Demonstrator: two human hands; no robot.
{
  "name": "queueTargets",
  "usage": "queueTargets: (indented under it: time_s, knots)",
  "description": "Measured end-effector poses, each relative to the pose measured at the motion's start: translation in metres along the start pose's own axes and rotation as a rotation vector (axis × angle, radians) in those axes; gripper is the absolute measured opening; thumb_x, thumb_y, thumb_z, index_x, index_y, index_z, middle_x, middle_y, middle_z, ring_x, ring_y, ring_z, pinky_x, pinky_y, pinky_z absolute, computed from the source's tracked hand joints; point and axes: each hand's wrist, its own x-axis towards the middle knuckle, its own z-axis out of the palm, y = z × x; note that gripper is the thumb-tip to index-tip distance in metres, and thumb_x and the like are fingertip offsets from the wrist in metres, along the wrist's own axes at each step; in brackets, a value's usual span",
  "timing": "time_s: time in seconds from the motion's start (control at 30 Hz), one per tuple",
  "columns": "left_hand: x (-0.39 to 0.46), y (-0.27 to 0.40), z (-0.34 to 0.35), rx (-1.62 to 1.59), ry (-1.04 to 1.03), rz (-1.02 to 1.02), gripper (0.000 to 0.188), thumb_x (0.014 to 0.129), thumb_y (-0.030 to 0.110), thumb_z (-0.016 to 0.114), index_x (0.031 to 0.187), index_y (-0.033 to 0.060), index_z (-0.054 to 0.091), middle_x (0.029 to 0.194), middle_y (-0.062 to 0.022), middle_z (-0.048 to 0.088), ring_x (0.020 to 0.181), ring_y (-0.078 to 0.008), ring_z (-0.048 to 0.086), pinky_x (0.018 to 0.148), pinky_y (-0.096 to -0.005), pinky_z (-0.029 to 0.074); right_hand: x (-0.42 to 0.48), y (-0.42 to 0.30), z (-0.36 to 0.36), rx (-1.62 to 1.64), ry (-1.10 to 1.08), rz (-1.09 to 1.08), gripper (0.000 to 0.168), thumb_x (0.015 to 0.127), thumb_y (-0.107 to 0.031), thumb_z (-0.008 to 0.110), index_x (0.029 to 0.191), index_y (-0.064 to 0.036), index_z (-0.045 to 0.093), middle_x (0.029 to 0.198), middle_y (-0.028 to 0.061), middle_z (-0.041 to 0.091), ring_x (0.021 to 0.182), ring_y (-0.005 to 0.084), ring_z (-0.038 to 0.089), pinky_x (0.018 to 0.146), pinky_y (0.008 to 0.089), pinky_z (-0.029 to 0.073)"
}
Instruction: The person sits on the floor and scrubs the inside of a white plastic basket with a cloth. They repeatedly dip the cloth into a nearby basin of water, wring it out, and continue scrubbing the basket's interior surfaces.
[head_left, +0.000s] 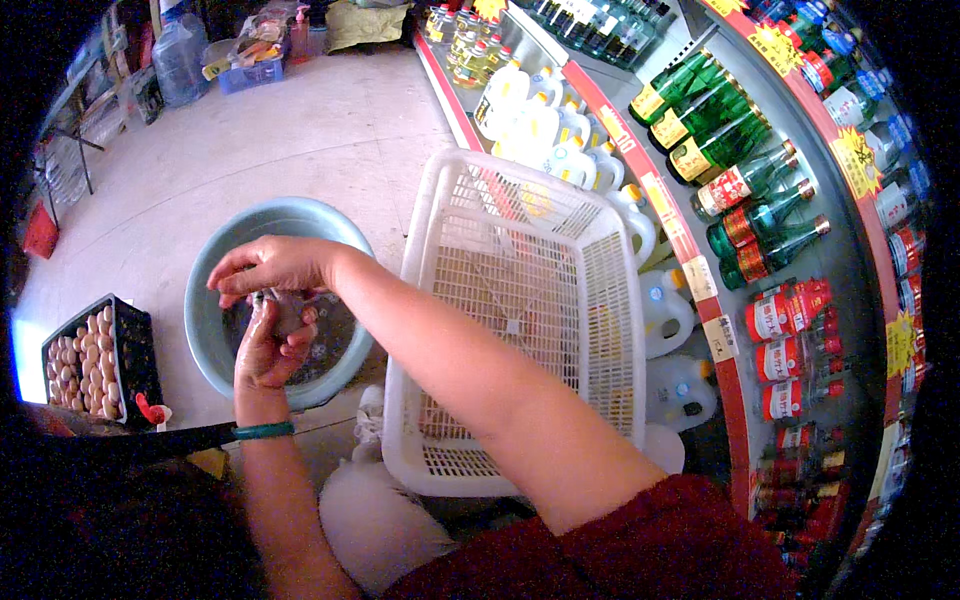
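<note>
My left hand (270, 345), wet and with a teal band at the wrist, is held palm up over a pale blue plastic basin (201, 341). Its fingers curl around a small greyish wet item (291, 313), partly hidden, whose kind I cannot tell. My right hand (274, 266) reaches across just above, palm down with bent fingers. Whether it grips the item is not visible. Dark, murky liquid (326, 352) with some bubbles lies in the basin below both hands. Right of the basin stands a white slatted plastic basket (637, 322), its floor visible under my right forearm.
Store shelves (720, 360) with green glass bottles (720, 142) curve along the right. White jugs (667, 307) stand beside the basket. A black crate (142, 360) of eggs (90, 360) is at left. Farther off are a blue bin (251, 75) and a large water bottle (180, 64).
</note>
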Motion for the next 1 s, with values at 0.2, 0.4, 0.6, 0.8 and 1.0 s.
queueTargets:
  time_s: [0.2,0.4,0.6,0.8,1.0]
  knots:
    - [-0.002,-0.002,0.031,0.283,0.038,0.041,0.026,0.075,0.021,0.064,0.085,0.0065,0.046,0.071,-0.0002,0.043,0.052,-0.0058,0.036,0.038,-0.0154,0.026,0.001,0.005,0.006,-0.02,0.149,-0.022,0.026,0.088,-0.026,0.051,0.096,-0.004,0.061,0.06,0.0014,0.053,0.054,0.0086,0.049,0.053,0.0239,0.043]
    - [0.015,-0.008,0.042,0.497,0.328,0.153,0.012,0.073,0.011,0.058,0.077,0.0094,0.047,0.06,0.004,0.041,0.042,-0.0049,0.034,0.036,-0.0188,0.024,0.011,0.01,0.015,-0.187,0.48,-0.006,0.027,0.089,-0.022,0.046,0.076,-0.002,0.057,0.048,0.0028,0.046,0.041,0.0109,0.043,0.041,0.0276,0.037]
    - [0.037,-0.024,0.027,0.653,0.522,0.251,0.019,0.083,0.022,0.051,0.097,0.0103,0.047,0.066,0.0028,0.047,0.047,-0.0073,0.039,0.041,-0.0226,0.03,0.017,0.036,0.012,-0.649,0.812,-0.013,0.029,0.086,-0.026,0.046,0.075,-0.002,0.058,0.073,0.0185,0.061,0.067,0.0354,0.059,0.064,0.0456,0.046]
    - [0.055,-0.026,-0.061,1.076,0.512,0.402,0.037,0.085,0.024,0.051,0.116,0.0035,0.047,0.106,-0.009,0.057,0.094,-0.018,0.053,0.079,-0.0309,0.041,0.025,0.053,0.02,-0.821,0.934,0.078,0.028,0.084,-0.029,0.048,0.077,-0.004,0.06,0.078,0.0196,0.061,0.075,0.0365,0.06,0.069,0.0472,0.046]
    - [0.052,-0.037,-0.103,1.006,0.584,0.466,0.029,0.083,0.021,0.053,0.105,0.0021,0.053,0.098,-0.0091,0.06,0.087,-0.0178,0.055,0.075,-0.0319,0.042,0.031,0.062,0.023,-0.895,0.966,0.176,0.026,0.084,-0.028,0.047,0.08,-0.005,0.06,0.08,0.0189,0.062,0.076,0.0336,0.062,0.069,0.0461,0.048]
